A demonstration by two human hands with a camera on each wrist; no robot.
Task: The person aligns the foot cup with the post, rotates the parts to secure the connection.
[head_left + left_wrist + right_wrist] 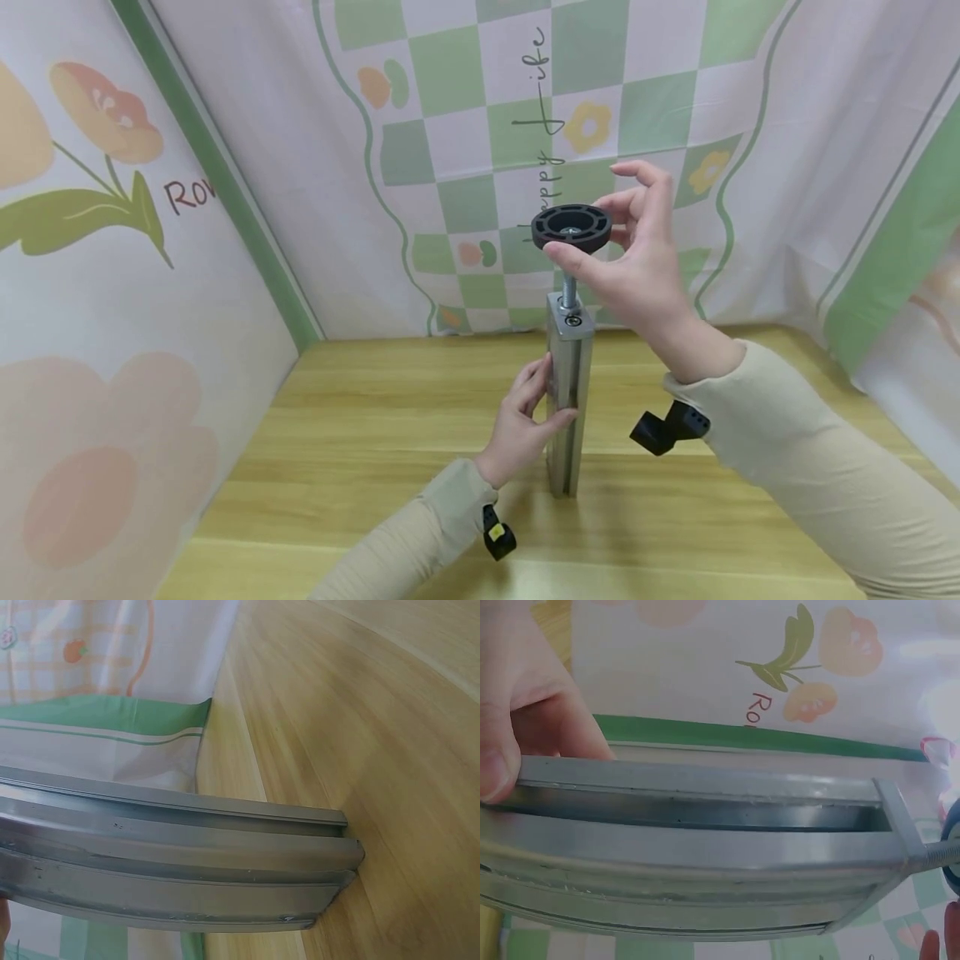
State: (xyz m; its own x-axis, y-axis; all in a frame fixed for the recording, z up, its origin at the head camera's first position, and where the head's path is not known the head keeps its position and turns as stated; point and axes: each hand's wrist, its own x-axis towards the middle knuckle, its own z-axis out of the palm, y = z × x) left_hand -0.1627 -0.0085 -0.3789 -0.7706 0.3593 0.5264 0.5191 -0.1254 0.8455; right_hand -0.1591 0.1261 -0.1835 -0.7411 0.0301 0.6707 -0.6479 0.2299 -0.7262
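Note:
An aluminium profile (567, 375) with slotted sides stands upright on the wooden table. My left hand (525, 425) grips it around the middle, thumb on the near side and fingers behind. An end plate (577, 328) with a screw caps its top, and a threaded rod (569, 290) rises from there to a round black levelling foot (573, 242). My right hand (641, 262) holds the foot's rim between the thumb and the fingers behind it. In the left wrist view, the lower end of the profile (172, 859) meets the table. The right wrist view shows its slotted side (697, 847).
The wooden table (360, 417) runs back to a hanging green-and-white checked cloth (450, 150). A flower-print cloth (150, 333) hangs along the left side, and another cloth (892, 275) hangs at the right.

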